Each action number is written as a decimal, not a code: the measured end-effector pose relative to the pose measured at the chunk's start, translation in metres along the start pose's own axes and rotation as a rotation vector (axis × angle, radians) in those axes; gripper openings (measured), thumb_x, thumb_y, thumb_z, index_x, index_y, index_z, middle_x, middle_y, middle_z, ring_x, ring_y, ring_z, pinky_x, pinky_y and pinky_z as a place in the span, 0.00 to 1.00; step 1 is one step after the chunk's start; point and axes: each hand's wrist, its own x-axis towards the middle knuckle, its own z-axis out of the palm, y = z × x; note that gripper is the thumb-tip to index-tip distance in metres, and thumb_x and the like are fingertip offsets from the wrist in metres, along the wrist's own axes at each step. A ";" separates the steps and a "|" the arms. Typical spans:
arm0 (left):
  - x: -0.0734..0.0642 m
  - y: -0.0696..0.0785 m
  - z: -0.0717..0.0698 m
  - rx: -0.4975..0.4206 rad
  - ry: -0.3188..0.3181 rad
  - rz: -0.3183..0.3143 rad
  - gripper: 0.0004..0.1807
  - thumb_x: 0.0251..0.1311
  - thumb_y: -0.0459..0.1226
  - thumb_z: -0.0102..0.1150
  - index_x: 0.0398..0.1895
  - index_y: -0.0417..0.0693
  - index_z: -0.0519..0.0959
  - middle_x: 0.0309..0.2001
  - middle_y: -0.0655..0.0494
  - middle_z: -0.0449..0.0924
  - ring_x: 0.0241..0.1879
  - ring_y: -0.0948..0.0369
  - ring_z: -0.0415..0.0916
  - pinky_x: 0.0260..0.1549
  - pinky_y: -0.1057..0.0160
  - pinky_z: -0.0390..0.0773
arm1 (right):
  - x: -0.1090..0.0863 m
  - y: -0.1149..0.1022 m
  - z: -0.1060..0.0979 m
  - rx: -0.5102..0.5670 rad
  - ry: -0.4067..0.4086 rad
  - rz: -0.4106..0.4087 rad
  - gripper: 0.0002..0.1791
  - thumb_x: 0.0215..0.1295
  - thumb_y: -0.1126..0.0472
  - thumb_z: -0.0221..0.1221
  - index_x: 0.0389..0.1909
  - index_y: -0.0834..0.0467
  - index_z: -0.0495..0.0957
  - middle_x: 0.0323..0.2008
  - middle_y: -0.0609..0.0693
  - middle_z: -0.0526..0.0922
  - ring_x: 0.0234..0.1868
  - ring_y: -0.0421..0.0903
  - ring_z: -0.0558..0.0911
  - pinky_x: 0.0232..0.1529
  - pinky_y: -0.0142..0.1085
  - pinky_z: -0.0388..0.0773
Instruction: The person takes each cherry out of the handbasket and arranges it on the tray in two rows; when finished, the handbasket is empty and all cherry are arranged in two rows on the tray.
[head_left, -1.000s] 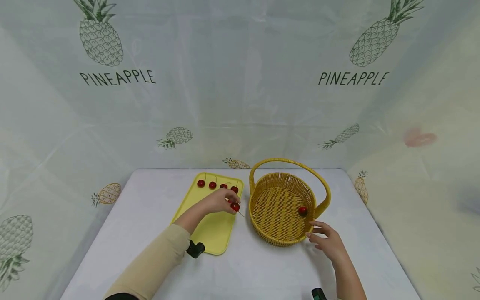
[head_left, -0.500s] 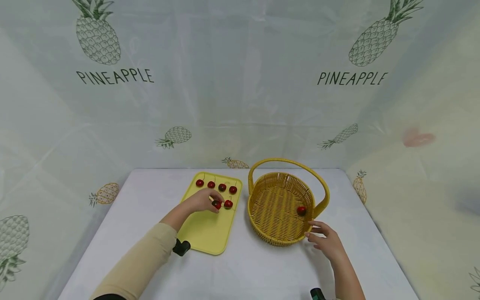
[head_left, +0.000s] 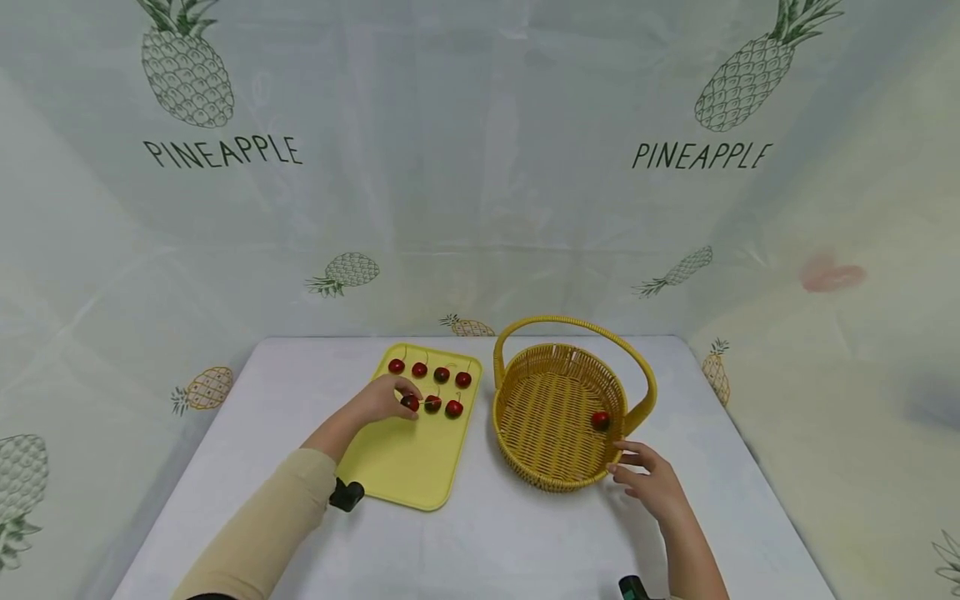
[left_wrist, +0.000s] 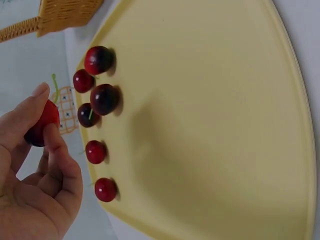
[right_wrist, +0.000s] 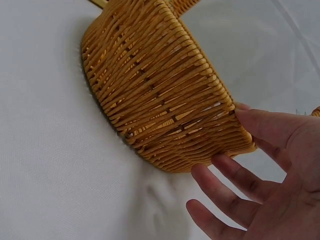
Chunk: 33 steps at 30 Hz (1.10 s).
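Observation:
My left hand [head_left: 386, 400] pinches a dark red cherry [left_wrist: 50, 120] between thumb and finger, over the yellow tray [head_left: 397, 467]. Several other cherries [head_left: 442, 375] lie in a row along the tray's far edge. Two more, one cherry [head_left: 453, 408] and a darker cherry [head_left: 432, 404], lie just right of my left hand. To the right stands a yellow wicker basket [head_left: 551, 479] with an arched handle and a single red cherry [head_left: 600, 421] inside. My right hand [head_left: 652, 483] holds the basket's near right rim, its lower fingers spread outside the wall.
White cloth covers the table [head_left: 480, 542]. The basket handle [head_left: 577, 323] rises above its rim. Behind stands a pale curtain [head_left: 465, 167] printed with pineapples. A narrow strip of table separates tray and basket.
My left hand moved left along the tray, setting down two cherries in turn at the second row's right end; it now holds another. My right hand has stayed at the basket rim.

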 end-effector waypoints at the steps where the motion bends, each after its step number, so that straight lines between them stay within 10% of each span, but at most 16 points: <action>1: 0.000 -0.002 0.000 0.001 0.008 -0.006 0.15 0.50 0.33 0.74 0.42 0.41 0.84 0.39 0.55 0.79 0.43 0.55 0.73 0.47 0.51 0.73 | 0.000 0.000 0.000 -0.001 0.001 0.000 0.27 0.65 0.58 0.63 0.63 0.62 0.71 0.54 0.65 0.76 0.43 0.53 0.84 0.43 0.49 0.80; 17: 0.008 -0.030 -0.002 -0.051 0.084 -0.054 0.17 0.51 0.33 0.73 0.46 0.41 0.83 0.47 0.44 0.79 0.52 0.44 0.73 0.53 0.46 0.71 | 0.001 0.001 0.000 0.002 0.007 0.016 0.26 0.65 0.59 0.64 0.63 0.61 0.72 0.54 0.64 0.76 0.42 0.51 0.84 0.43 0.47 0.81; 33: 0.017 -0.043 0.014 -0.177 0.148 -0.201 0.19 0.52 0.32 0.72 0.47 0.37 0.79 0.41 0.43 0.75 0.38 0.51 0.72 0.36 0.58 0.75 | 0.000 -0.001 0.000 0.013 0.007 0.030 0.26 0.65 0.59 0.64 0.63 0.60 0.72 0.55 0.63 0.75 0.42 0.50 0.83 0.44 0.47 0.80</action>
